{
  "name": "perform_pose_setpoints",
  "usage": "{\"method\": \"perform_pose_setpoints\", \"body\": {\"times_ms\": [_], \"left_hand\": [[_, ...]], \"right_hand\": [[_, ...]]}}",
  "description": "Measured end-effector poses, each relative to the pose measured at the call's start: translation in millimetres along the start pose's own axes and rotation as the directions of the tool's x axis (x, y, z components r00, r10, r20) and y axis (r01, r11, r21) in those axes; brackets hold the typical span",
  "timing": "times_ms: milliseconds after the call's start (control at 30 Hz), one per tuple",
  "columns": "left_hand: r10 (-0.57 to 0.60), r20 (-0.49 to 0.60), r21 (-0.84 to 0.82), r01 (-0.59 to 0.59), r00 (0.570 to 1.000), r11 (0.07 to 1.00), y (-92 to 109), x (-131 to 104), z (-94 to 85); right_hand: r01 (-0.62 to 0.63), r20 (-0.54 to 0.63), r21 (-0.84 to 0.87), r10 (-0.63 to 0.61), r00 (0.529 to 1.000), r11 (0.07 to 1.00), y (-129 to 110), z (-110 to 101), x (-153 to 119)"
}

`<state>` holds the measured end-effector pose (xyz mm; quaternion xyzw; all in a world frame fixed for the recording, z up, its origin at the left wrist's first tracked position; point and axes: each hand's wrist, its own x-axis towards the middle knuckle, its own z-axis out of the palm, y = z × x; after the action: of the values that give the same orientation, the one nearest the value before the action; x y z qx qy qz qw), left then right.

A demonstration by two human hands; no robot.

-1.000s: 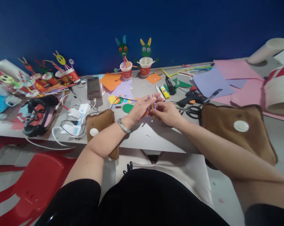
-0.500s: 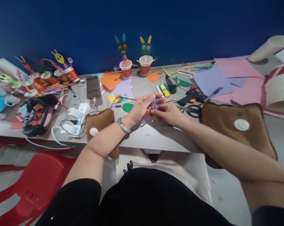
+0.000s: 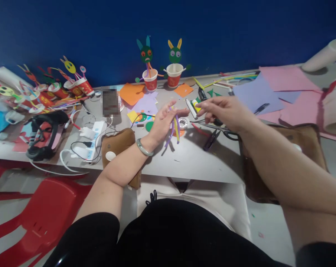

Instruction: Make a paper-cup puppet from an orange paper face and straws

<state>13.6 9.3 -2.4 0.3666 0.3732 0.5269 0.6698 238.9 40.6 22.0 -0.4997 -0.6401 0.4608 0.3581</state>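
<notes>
Here are our left fingers, lightly closed around a bundle of slender purple and yellow bendable strips, probably pipe cleaners point(image 3: 177, 128); the left hand point(image 3: 163, 120) has one finger pointing towards three o'clock. Taking twelve as the plain blue wall point(image 3: 226, 37), the bundle's long axis runs roughly twelve to six, its loose lower ends splaying out at six from the left fingers, one purple tip straying to seven. And the right hand point(image 3: 226, 111)? It's well apart, thumb and forefinger narrowly bent together; we cannot tell whether anything sits between them.

So the relation that counts: from those right fingertips the bundle lies at eight o'clock, its length crossing that line, and the left hand is clearly the nearer, already on it.

Moving outward, we have a round, pale plastic ring point(image 3: 187, 121) just beside the strips at three, with an orange paper disc point(image 3: 182, 132) partly behind them. By the right fingertips stands out a yellow-and-white glue tube point(image 3: 196, 105), touching or not we can't say. Under the right hand, towards six, lie black-handled metal scissors point(image 3: 230, 134).

Farther off, two red-and-white paper cups point(image 3: 173, 79) with green paper faces stand at eleven and twelve from our left hand, and a brown plush cushion point(image 3: 309, 148) sits at four from our right.
</notes>
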Motion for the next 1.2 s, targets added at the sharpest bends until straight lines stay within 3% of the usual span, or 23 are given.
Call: {"method": "perform_pose_setpoints", "body": {"times_ms": [100,200,267,400,533,667,800,900,967,1100,1200], "left_hand": [[-0.032,-0.052,0.002,0.033,0.998,0.999,0,1,0.2],[-0.107,-0.1,0.024,0.11,0.989,0.994,-5,3,1.3],[-0.126,-0.108,0.021,0.129,0.986,0.991,-7,4,2.0],[-0.159,-0.007,0.029,0.159,0.987,0.987,-11,2,2.1],[-0.288,0.136,0.124,0.272,0.948,0.954,-20,-2,0.7],[-0.365,0.236,0.235,0.312,0.901,0.921,-30,-5,-1.8],[-0.333,0.26,0.451,0.191,0.906,0.872,-30,-3,-5.0],[-0.268,0.275,0.583,0.062,0.923,0.81,-27,0,-5.9],[-0.214,0.275,0.668,-0.026,0.937,0.743,-27,1,-6.2],[-0.153,0.289,0.758,-0.128,0.945,0.639,-31,3,-9.5],[-0.015,0.283,0.705,-0.197,0.959,0.682,-37,6,-15.2]], "right_hand": [[-0.054,-0.093,-0.11,0.043,0.995,0.993,10,-17,12],[-0.041,0.008,-0.372,0.047,0.999,0.928,31,-12,19],[0.091,0.087,-0.51,-0.054,0.995,0.855,45,-1,21],[0.389,0.247,-0.611,-0.301,0.921,0.69,69,25,22],[0.411,0.277,-0.595,-0.304,0.912,0.691,82,35,27],[0.291,0.102,-0.455,-0.276,0.956,0.841,80,28,30],[0.144,-0.054,-0.059,-0.147,0.988,0.988,68,18,25],[0.094,-0.031,0.279,-0.089,0.996,0.956,61,17,20],[0.08,-0.01,0.402,-0.083,0.996,0.912,58,17,16],[0.083,0.01,0.467,-0.099,0.995,0.881,53,16,11],[0.102,0.017,0.476,-0.125,0.992,0.874,51,15,8]]}}
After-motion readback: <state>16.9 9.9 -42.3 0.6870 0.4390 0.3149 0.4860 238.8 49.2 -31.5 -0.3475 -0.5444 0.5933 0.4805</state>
